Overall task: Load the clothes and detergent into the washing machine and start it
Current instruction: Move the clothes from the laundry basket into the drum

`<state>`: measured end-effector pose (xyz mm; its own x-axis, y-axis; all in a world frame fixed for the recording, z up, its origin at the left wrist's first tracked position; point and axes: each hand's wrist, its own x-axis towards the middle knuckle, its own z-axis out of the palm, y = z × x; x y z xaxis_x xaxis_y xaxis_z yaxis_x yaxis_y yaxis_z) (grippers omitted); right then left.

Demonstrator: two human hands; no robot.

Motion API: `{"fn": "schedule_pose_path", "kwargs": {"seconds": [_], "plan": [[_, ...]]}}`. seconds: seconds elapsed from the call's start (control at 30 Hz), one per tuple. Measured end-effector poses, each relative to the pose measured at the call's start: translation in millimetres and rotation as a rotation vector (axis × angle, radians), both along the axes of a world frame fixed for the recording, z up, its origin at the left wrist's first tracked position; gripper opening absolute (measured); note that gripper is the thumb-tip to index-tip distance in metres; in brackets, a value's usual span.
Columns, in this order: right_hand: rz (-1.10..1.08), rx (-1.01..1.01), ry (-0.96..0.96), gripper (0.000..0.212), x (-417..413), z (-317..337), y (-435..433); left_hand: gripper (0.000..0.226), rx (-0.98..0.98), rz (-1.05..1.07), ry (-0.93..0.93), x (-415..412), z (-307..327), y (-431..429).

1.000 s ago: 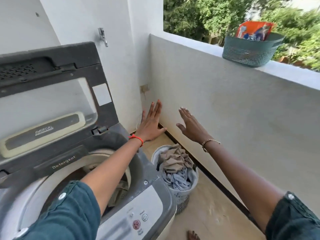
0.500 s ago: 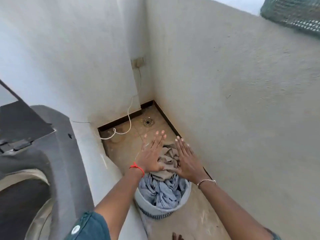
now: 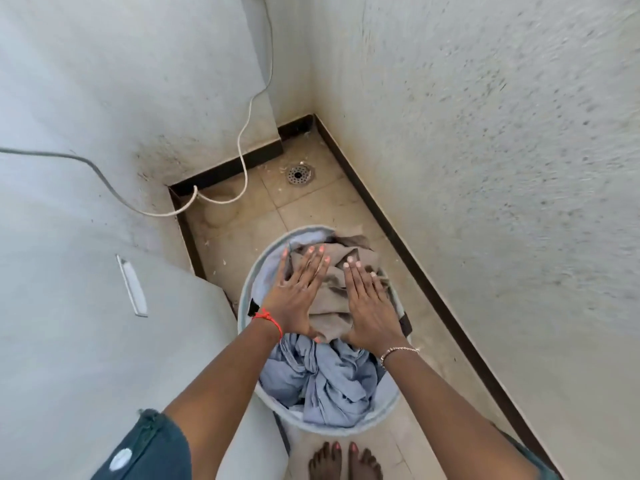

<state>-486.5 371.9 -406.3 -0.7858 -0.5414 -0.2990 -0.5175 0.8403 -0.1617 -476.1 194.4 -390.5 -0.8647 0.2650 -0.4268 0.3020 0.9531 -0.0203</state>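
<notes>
A round pale laundry basket [image 3: 381,415] stands on the tiled floor beside the washing machine's white side [image 3: 86,341]. Inside lie a beige cloth [image 3: 330,299] on top and a crumpled blue cloth [image 3: 329,382] nearer me. My left hand [image 3: 298,292] is flat over the beige cloth's left side, fingers straight. My right hand [image 3: 369,303] reaches flat over its right side, fingers straight. Neither hand grips anything. The machine's drum and lid are out of view.
A textured wall [image 3: 502,168] runs close along the right. A white hose [image 3: 242,140] and a grey cable [image 3: 97,174] hang down the back wall to the floor. A floor drain [image 3: 299,174] sits in the corner. My bare feet [image 3: 346,462] stand in front of the basket.
My view has tilted down from the open machine to the basket. Both hands have dropped from mid-air down onto the beige cloth in the basket.
</notes>
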Motion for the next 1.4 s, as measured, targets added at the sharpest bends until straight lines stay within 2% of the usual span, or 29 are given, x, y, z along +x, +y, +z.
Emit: {"fn": "schedule_pose_path", "kwargs": {"seconds": [0.13, 0.27, 0.33, 0.47, 0.57, 0.63, 0.7, 0.8, 0.97, 1.07, 1.13, 1.2, 1.27, 1.33, 1.4], "plan": [[-0.005, 0.012, 0.002, 0.124, -4.2, -29.2, -5.4, 0.153, -0.026, 0.031, -0.080, -7.4, -30.7, -6.2], [0.011, -0.027, 0.000, 0.116, -13.0, -37.1, -9.4, 0.149, -0.049, 0.040, -0.096, -15.4, -33.8, -1.6], [0.018, -0.020, -0.078, 0.111, -14.1, -49.7, -12.3, 0.142, 0.000, 0.022, -0.139, -17.2, -47.7, 4.0], [0.030, -0.010, -0.304, 0.086, -7.2, -61.9, -14.0, 0.123, 0.088, 0.021, -0.288, -16.8, -65.5, 18.0], [0.065, -0.005, -0.303, 0.066, 4.3, -64.1, -7.7, 0.100, 0.198, 0.071, -0.381, -11.1, -71.4, 29.7], [0.082, -0.011, -0.261, 0.061, 10.9, -48.3, 1.0, 0.082, 0.227, 0.089, -0.352, -2.8, -54.4, 40.7], [0.083, 0.017, -0.210, 0.058, 8.1, -52.0, -2.0, 0.067, 0.224, 0.086, -0.222, -0.6, -50.1, 45.9], [0.053, -0.025, -0.031, 0.055, 16.4, -31.8, -8.9, 0.066, 0.273, 0.125, -0.068, 13.0, -25.4, 46.1], [0.062, 0.005, 0.113, 0.050, 37.3, -38.4, -8.0, 0.063, 0.218, 0.079, 0.021, 35.0, -29.4, 53.2], [0.027, -0.013, 0.171, 0.055, 47.7, -4.3, -5.6, 0.064, 0.146, 0.097, 0.052, 42.3, 10.9, 59.6], [0.033, -0.049, 0.221, 0.055, 54.8, 51.7, -7.3, 0.070, 0.148, 0.089, 0.242, 49.9, 64.8, 55.7], [0.035, -0.059, 0.222, 0.076, 61.7, 101.9, -8.3, 0.072, 0.066, 0.017, 0.254, 55.4, 110.9, 53.6], [0.034, -0.076, 0.262, 0.089, 66.0, 151.3, -8.2, 0.061, 0.010, -0.013, 0.297, 59.8, 156.1, 50.2], [0.031, -0.069, 0.311, 0.085, 69.3, 198.1, -11.9, 0.048, 0.007, -0.027, 0.436, 64.3, 204.6, 46.4], [0.059, -0.069, 0.372, 0.080, 69.7, 241.8, -17.7, 0.056, 0.009, 0.006, 0.489, 69.0, 253.8, 41.3]]}}
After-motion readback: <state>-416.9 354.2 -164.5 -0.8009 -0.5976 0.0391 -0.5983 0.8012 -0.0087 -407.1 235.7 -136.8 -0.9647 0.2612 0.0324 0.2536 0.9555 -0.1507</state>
